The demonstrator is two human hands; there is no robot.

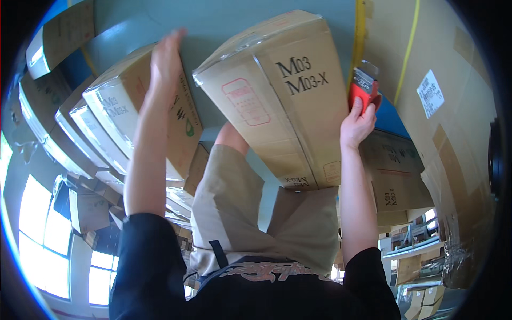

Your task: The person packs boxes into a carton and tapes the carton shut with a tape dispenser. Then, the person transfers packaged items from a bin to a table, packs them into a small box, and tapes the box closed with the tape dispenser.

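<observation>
Two cardboard boxes take up the middle of the view: a long one (282, 96) with tape across its far end, and a second box (136, 109) to its left. The left hand (165, 58) lies flat and open on the left box, fingers spread, gripping nothing. The right hand (356, 124) is closed around the red handle of a tape dispenser (365, 88), held against the right edge of the long box near a yellow strap (408, 50).

Several things could go wrong, as I judge it. That dispenser has a toothed metal blade at its far end, close to the thumb, and a slip along the box edge could nick skin or tear the tape crooked. With only a flat palm on the left box and no hold on the long one, either might slide or tip if pushed. Stacked boxes (64, 128) at the far left sit crowded and tilted, so a knock could shift them.

Much is hard to read. Strong bending from the lens makes it unclear which way the boxes truly lie. What carries them is hidden. I cannot see the dispenser's tape roll behind the hand. The person's beige shorts (240, 213) cover the near end of the long box.
</observation>
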